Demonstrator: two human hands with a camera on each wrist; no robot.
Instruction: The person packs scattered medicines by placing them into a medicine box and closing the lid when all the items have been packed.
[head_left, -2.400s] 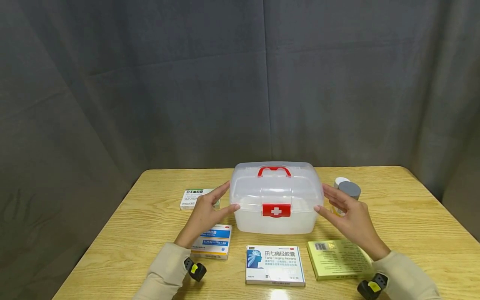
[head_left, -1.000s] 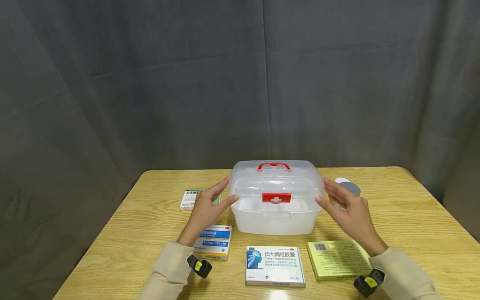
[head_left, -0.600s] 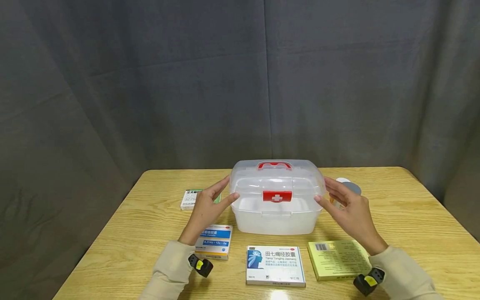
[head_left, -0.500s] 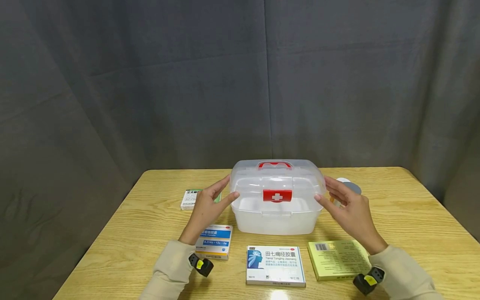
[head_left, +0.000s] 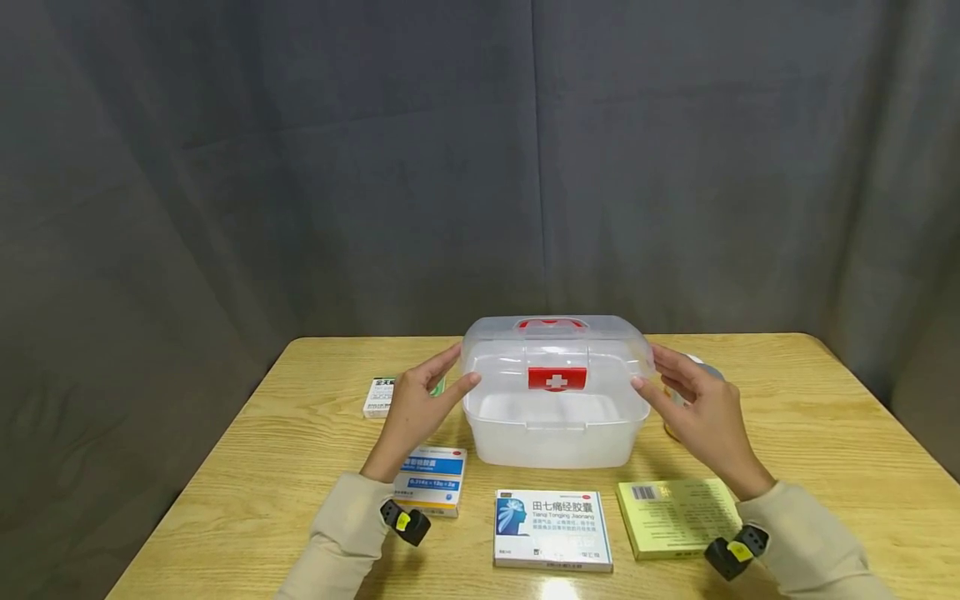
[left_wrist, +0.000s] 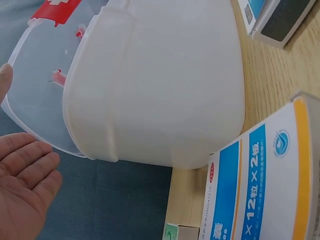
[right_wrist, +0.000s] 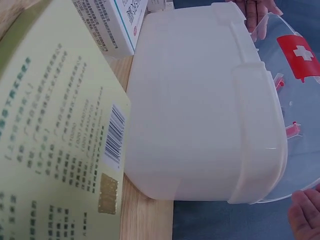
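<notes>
A clear plastic first-aid box (head_left: 553,446) stands on the table, its see-through lid (head_left: 495,354) tilted up at the front, showing a gap above the base. The red latch with a white cross (head_left: 557,379) hangs on the raised lid. My left hand (head_left: 422,410) holds the lid's left end, thumb at the front edge and fingers along the side. At the right end, my right hand (head_left: 703,417) holds it the same way. In the left wrist view, the left fingers (left_wrist: 37,167) look fairly straight beside the lid. Only part of the right hand (right_wrist: 305,215) shows in the right wrist view.
In front of the base lies a white medicine box (head_left: 552,529), with a yellow-green box (head_left: 678,518) to its right. A blue-and-white box (head_left: 431,482) and a green-and-white one (head_left: 378,398) lie on the left. Behind my right hand stand partly hidden bottles (head_left: 708,368).
The lid has swung upward at the front, its red latch rising off the base and the gap widening. Both hands have risen with it. The medicine boxes have stayed in place.
</notes>
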